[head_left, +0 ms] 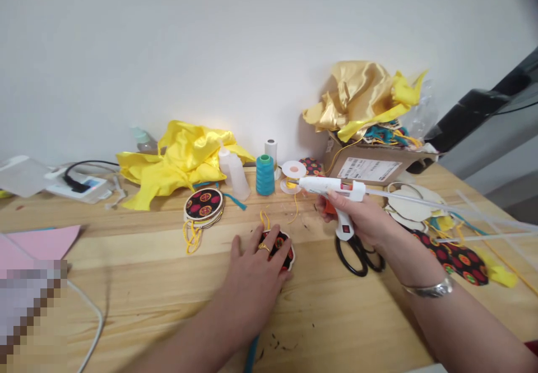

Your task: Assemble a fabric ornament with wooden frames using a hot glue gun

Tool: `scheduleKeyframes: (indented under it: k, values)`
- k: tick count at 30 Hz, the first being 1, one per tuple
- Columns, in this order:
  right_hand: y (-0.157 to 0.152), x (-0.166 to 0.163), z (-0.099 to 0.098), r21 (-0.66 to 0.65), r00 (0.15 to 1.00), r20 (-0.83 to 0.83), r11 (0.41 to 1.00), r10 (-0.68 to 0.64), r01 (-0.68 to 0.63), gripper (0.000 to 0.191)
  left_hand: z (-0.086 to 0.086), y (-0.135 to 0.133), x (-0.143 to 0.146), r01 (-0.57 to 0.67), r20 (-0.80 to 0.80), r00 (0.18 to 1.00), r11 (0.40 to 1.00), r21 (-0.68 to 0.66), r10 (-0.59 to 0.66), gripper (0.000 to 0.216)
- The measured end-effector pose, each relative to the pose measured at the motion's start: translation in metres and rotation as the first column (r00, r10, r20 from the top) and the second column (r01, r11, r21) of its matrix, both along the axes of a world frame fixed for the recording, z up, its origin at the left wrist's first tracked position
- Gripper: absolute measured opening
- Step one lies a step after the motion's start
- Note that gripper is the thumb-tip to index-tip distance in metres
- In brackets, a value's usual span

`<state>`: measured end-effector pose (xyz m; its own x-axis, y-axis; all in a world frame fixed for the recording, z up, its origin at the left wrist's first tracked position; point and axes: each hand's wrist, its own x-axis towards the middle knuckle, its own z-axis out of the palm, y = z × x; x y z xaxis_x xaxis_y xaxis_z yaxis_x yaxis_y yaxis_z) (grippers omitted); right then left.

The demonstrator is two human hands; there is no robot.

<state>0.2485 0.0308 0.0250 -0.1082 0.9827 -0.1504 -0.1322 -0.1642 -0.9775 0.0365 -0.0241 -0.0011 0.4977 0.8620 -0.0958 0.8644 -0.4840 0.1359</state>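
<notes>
My left hand point(254, 275) lies spread on a small dark patterned fabric piece point(278, 243) with a pale edge, pressing it to the table. A yellow cord loop sticks out above the piece, and my fingers cover part of it. In my right hand point(365, 216) is a white hot glue gun point(347, 189), its nozzle pointing left above the table, a long clear glue stick point(403, 198) running out of its back. Black-handled scissors point(353, 258) lie just below that hand. Left of my left hand rests a stack of round patterned pieces point(204, 205) with yellow cords.
Behind stand a teal thread cone point(265, 176), a white squeeze bottle point(235, 174) and a ribbon spool point(294, 169). Yellow satin point(180, 157) is heaped at left. A cardboard box point(365, 166) overflows with fabric at right, near pale round blanks point(414, 200) and patterned scraps point(460, 258).
</notes>
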Motion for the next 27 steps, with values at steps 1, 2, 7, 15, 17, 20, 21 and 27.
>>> scheduleKeyframes:
  k: [1,2,7,15,17,20,21,27]
  values:
    - [0.001,0.0,0.001,-0.02,1.0,0.016,1.0,0.013,-0.013,0.037,0.001,0.0,0.0,0.0,0.004,1.0,1.0,-0.002,0.0,0.041]
    - [0.001,0.001,0.002,-0.046,0.999,0.023,0.999,0.026,-0.025,0.035,0.002,-0.001,0.0,-0.001,0.008,1.0,1.0,-0.005,0.001,0.042]
    - [0.007,0.009,-0.001,-0.173,0.998,0.006,0.983,0.059,-0.057,0.034,0.01,0.002,-0.006,-0.043,0.028,0.999,0.999,-0.011,0.043,0.045]
    - [0.01,0.014,-0.015,-0.26,0.977,0.123,0.956,0.174,-0.138,0.036,0.01,0.003,-0.012,-0.025,0.065,0.998,0.999,0.028,0.023,0.04]
    - [0.011,0.014,-0.017,-0.275,0.967,0.182,0.954,0.177,-0.122,0.036,0.006,0.005,-0.013,-0.006,0.096,0.995,0.999,0.035,0.002,0.04]
    - [0.012,0.016,-0.015,-0.278,0.95,0.266,0.957,0.166,-0.089,0.036,0.005,0.008,-0.019,-0.009,0.184,0.983,0.999,0.052,-0.001,0.04]
    - [0.012,0.017,-0.013,-0.263,0.94,0.3,0.962,0.161,-0.08,0.035,0.007,0.01,-0.022,-0.037,0.23,0.973,0.998,0.053,0.024,0.04]
    - [-0.005,0.011,0.011,0.174,0.292,0.938,0.982,-0.186,0.068,0.022,0.03,0.019,-0.042,-0.352,0.683,0.634,0.922,-0.163,0.363,0.048]
